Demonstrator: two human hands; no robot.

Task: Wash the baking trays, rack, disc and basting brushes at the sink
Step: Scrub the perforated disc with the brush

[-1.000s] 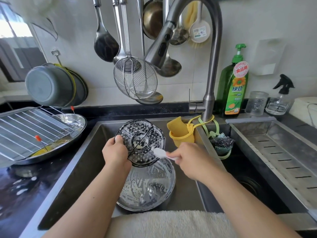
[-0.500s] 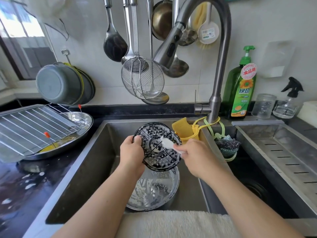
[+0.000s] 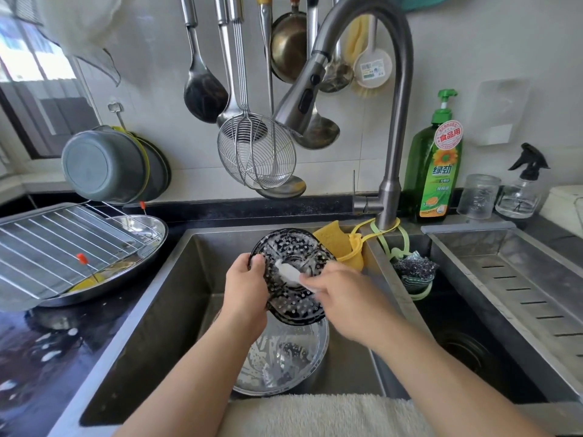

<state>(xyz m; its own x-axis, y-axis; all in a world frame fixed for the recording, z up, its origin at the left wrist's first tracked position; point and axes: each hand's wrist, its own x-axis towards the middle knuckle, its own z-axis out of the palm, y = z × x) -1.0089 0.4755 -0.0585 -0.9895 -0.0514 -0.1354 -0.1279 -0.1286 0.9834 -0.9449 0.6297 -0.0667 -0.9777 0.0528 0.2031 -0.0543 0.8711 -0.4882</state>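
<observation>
My left hand (image 3: pixel 247 285) grips the left rim of a dark perforated disc (image 3: pixel 291 298), tilted upright over the left sink basin (image 3: pixel 176 298). My right hand (image 3: pixel 344 294) holds a white basting brush (image 3: pixel 288 272) whose head lies against the disc's soapy face. Under the disc a round metal tray (image 3: pixel 284 361) with suds lies on the basin floor. On the counter at the left, a wire rack (image 3: pixel 60 241) rests on a shiny oval tray (image 3: pixel 138 257); red-tipped brush handles (image 3: pixel 81 257) poke through it.
The faucet (image 3: pixel 391 127) arches over the sink, its spray head just above the disc. Ladles and a wire skimmer (image 3: pixel 255 152) hang behind. A green soap bottle (image 3: pixel 433 171), yellow sponge holder (image 3: pixel 344 244), right basin with a drain tray (image 3: pixel 517 294) and a white towel (image 3: pixel 315 414) surround the sink.
The brush head has slid left and up across the disc's face. The disc is held higher over the tray, and my head has tilted so the scene sits further right.
</observation>
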